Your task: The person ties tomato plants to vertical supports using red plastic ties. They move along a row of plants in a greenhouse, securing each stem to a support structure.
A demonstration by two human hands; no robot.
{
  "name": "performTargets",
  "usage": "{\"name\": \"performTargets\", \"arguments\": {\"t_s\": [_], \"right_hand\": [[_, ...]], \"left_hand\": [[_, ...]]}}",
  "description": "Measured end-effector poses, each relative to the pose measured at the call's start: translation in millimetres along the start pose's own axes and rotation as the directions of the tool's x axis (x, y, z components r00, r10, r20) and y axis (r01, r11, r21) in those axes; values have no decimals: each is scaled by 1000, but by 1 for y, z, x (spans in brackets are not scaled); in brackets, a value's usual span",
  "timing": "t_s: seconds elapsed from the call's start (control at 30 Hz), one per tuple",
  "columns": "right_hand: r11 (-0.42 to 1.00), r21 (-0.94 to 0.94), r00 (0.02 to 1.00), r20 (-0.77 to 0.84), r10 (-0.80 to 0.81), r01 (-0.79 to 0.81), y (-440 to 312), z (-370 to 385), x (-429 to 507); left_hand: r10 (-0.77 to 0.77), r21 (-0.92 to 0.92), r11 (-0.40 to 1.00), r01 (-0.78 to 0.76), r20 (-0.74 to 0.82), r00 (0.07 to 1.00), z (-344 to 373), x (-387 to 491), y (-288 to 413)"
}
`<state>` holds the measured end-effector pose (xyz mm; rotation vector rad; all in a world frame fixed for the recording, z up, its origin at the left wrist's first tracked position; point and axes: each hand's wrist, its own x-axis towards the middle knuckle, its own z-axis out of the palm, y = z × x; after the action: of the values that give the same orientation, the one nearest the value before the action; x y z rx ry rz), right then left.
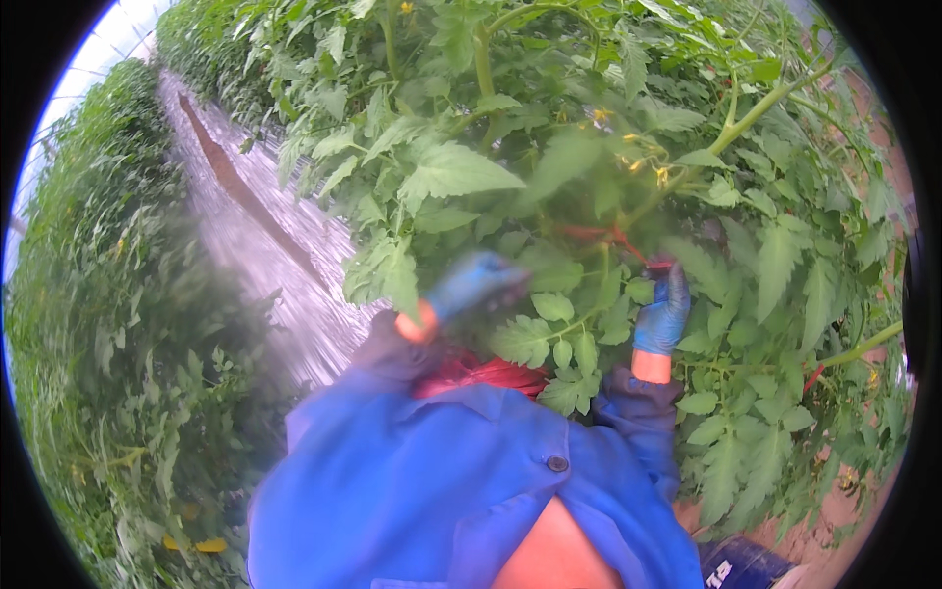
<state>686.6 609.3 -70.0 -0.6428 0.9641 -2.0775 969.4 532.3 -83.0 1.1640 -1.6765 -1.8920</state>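
My right hand [664, 305], in a blue glove with an orange cuff, pinches a strip of red twine [625, 243] at its fingertips. The twine passes around a thick green tomato stem [647, 202] and stretches to the left, where leaves and blur obscure it. My left hand [478, 283], gloved the same way, is blurred among the leaves, left of the twine; its fingers cannot be made out clearly. Yellow tomato flowers [647, 169] hang just above the twine. A bundle of red strands [482, 374] lies at my chest, below my left hand.
Dense tomato plants [441, 177] stand before me and on the right; another row [96, 294] runs along the left. Between them lies silvery ground film [257, 294] with a strip of bare soil. A dark blue container [743, 563] bearing writing is at the lower right.
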Motion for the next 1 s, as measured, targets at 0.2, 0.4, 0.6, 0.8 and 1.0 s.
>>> {"name": "performTargets", "arguments": {"t_s": [0.2, 0.4, 0.6, 0.8, 1.0], "right_hand": [[984, -175, 998, 64, 30, -19, 0, 37, -36], [975, -220, 996, 94, -14, 35, -2, 61, -67], [974, -228, 999, 53, 11, 1, 1, 62, -88], [986, -164, 993, 111, 32, -13, -11, 43, -94], [994, -86, 981, 178, 79, -65, -29, 20, -125]], "left_hand": [[-141, 874, 470, -123, 213, 967, 7, -44, -103], [-368, 399, 870, 290, 133, 920, -10, -58, -108], [-148, 468, 883, -16, 311, 939, -8, -82, -85], [-157, 310, 942, 128, 72, 985, -27, -109, -56], [-60, 204, 977, 64, -26, 998, -8, -131, -16]]}}
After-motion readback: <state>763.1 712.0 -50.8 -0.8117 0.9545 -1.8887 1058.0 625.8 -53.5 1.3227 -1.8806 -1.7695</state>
